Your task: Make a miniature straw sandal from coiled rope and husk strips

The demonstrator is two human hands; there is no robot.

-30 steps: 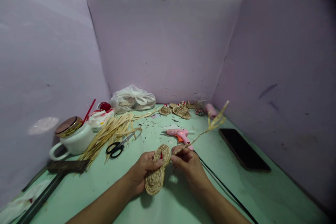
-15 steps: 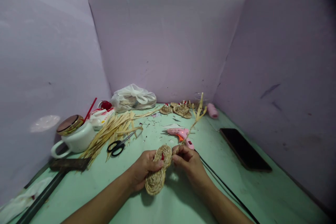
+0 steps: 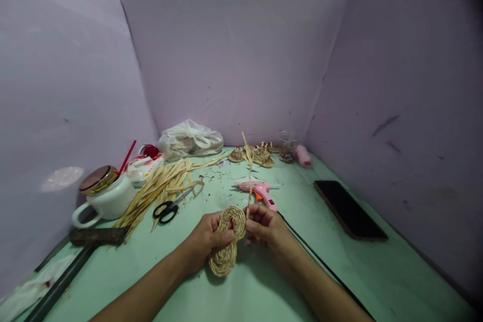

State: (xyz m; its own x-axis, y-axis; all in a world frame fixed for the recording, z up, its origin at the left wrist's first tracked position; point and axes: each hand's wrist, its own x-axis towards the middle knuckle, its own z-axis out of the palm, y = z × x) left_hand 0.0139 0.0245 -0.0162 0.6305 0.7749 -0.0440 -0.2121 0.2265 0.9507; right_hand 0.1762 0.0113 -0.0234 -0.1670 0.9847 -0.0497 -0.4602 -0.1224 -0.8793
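Observation:
My left hand (image 3: 210, 239) is closed around a small coiled straw sole (image 3: 223, 259), shaped like a figure eight, with its thumb pressed on the face near a bit of red at the centre of the upper coil. At the sole's right edge, my right hand (image 3: 264, 227) pinches a twisted straw cord (image 3: 249, 188) that runs up from the sole. The cord's loose, frayed end points toward the back panel. Just beyond the hands lies a pink glue gun (image 3: 260, 188), its black cable passing under my right forearm.
Scissors (image 3: 166, 211) and a bundle of dry straw strips (image 3: 154, 193) lie left, by a white mug (image 3: 109, 200) and a hammer (image 3: 98, 235). A phone (image 3: 349, 209) lies right. Small woven straw pieces (image 3: 263, 157), pink thread (image 3: 303, 156) and a plastic bag (image 3: 190, 140) sit along the back panel.
The straw cord has swung left from a rightward slant to nearly upright. My right hand has shifted slightly, still pinching it; my left hand keeps its hold on the sole.

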